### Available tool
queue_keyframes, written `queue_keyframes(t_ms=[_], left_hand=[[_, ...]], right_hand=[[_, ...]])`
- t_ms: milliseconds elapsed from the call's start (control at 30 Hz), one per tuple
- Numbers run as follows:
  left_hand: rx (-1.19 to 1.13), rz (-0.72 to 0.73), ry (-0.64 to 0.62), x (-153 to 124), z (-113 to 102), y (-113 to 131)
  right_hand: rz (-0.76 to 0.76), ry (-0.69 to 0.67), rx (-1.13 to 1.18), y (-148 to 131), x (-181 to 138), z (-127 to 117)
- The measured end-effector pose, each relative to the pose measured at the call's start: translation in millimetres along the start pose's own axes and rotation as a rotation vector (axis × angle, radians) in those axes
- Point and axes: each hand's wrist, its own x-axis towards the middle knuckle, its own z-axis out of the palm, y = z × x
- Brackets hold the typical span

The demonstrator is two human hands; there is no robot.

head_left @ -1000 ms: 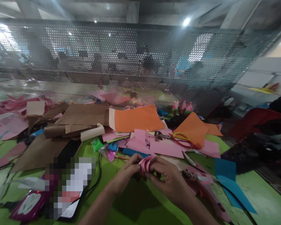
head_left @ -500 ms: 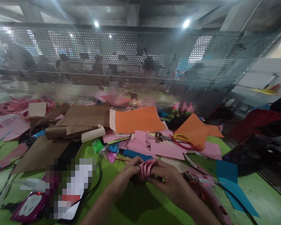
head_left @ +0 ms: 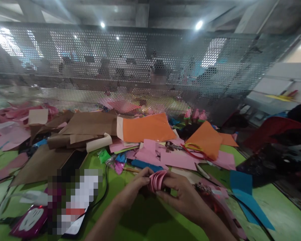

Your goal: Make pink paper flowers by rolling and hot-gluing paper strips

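Between my two hands, just above the green table (head_left: 140, 217), is a small roll of layered pink paper strips (head_left: 157, 180). My left hand (head_left: 137, 184) pinches its left side with thumb and fingers. From the right, my right hand (head_left: 178, 189) has its fingers and thumb around the other edge. The strips curve in several stacked bands; their far side is hidden by my fingers. Right behind the hands lies a blue cutter-like tool (head_left: 147, 164), with pink paper sheets (head_left: 178, 160) beyond it.
A pink glue gun (head_left: 223, 214) with a black cable lies to the right, near blue paper (head_left: 242, 184). Scissors with red and yellow handles (head_left: 194, 149) rest by orange sheets (head_left: 147, 129). At left are a phone (head_left: 76, 227) and a purple device (head_left: 32, 221). A perforated metal screen (head_left: 130, 67) stands behind.
My hands stay in nearly the same place on the pink paper roll, with only a slight shift of the fingers. The view has moved a little.
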Motion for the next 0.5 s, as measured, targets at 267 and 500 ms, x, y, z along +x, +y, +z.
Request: queue_keyframes(t_ms=[267,500], left_hand=[[-0.012,-0.024,0.007,0.9,-1.7,0.6],[-0.032,-0.002,0.047,-6.9,9.1,9.0]], right_hand=[[-0.023,0.038,-0.059,4.6,0.3,4.3],[-0.048,0.005,-0.022,9.4,-0.5,2.2]])
